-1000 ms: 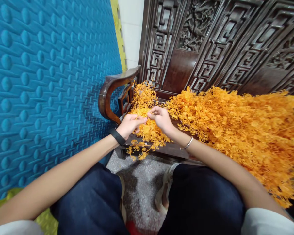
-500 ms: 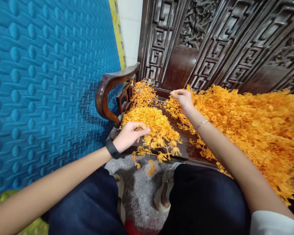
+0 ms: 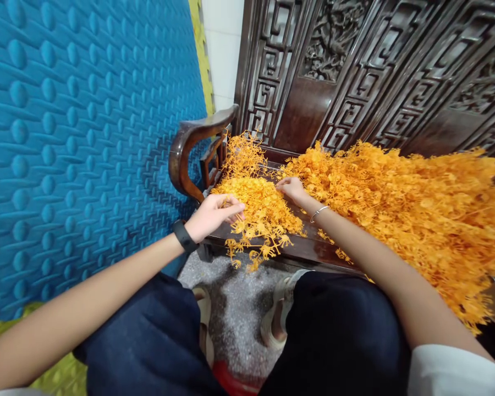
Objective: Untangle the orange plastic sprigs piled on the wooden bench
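Bench edge [image 3: 315, 255]: orange sprig [image 3: 267, 251] overhanging, left fingers [image 3: 233, 209] pinching it; right fingers [image 3: 284, 183]: cannot tell.

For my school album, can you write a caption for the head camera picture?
Left hand holding a sprig, right hand beside a heap of orange flowers on a carved wooden bench.

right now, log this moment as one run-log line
left hand: holds orange sprig | right hand: over bench, contents unclear | large orange heap: on bench, right side
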Available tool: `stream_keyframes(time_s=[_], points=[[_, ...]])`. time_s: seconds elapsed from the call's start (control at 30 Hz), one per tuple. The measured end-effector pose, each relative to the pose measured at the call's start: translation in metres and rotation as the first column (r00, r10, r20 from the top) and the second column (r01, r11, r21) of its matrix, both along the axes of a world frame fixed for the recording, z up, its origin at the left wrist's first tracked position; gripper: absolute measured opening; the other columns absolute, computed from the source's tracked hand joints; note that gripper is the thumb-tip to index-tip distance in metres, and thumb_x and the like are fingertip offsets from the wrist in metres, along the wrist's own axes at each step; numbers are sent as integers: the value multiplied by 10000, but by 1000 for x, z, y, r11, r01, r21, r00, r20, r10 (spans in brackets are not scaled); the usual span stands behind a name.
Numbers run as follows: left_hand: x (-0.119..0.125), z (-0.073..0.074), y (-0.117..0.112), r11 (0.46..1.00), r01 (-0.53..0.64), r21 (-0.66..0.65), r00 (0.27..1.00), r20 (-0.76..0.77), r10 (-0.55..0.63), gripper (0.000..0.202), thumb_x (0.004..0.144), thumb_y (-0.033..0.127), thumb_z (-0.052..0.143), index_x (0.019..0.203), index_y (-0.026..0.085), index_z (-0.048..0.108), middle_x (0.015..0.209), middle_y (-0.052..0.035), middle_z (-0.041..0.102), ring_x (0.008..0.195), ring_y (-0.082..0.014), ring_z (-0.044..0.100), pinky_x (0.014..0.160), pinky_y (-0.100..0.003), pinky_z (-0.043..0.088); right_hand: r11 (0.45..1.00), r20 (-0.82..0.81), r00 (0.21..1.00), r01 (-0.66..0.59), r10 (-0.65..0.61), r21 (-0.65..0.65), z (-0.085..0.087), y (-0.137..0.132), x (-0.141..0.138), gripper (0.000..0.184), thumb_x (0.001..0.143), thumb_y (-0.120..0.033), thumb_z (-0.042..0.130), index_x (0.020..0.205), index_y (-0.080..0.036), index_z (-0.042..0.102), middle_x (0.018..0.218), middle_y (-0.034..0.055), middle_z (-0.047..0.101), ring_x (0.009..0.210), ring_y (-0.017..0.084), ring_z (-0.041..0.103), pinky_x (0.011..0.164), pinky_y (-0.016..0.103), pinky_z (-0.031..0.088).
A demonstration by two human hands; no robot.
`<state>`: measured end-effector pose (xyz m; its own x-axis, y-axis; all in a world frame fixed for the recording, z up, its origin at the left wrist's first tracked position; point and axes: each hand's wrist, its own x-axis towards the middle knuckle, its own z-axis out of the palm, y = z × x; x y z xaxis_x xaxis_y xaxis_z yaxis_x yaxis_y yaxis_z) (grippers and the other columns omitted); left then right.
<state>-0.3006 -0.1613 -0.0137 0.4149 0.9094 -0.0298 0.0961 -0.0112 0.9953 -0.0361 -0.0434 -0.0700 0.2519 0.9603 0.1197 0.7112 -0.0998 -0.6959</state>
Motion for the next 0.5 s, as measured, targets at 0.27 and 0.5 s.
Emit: stream_keyframes(time_s=[0.27, 0.5], points=[[-2, 0, 7, 997, -76, 27, 997, 16, 76, 212, 729, 326, 644, 659, 133, 592, 609, -8, 651, 488, -64, 514, 513, -187, 394, 997, -47, 998, -53, 51, -51, 4, -6, -6, 296, 694, -162, 580, 975, -121, 662, 892, 76, 679, 812, 171, 619, 793, 285, 472], [3, -2, 8, 995, -95, 43, 992, 81, 92, 206, 733, 318, 638, 659, 143, 556, 581, 18, 603, 456, -60, 490, 481, -188, 403, 996, -136, 987, -85, 85, 5, 12, -8, -10, 427, 658, -61, 529, 1074, -128, 600, 1134, 106, 628, 1004, 202, 589, 889, 315, 450]])
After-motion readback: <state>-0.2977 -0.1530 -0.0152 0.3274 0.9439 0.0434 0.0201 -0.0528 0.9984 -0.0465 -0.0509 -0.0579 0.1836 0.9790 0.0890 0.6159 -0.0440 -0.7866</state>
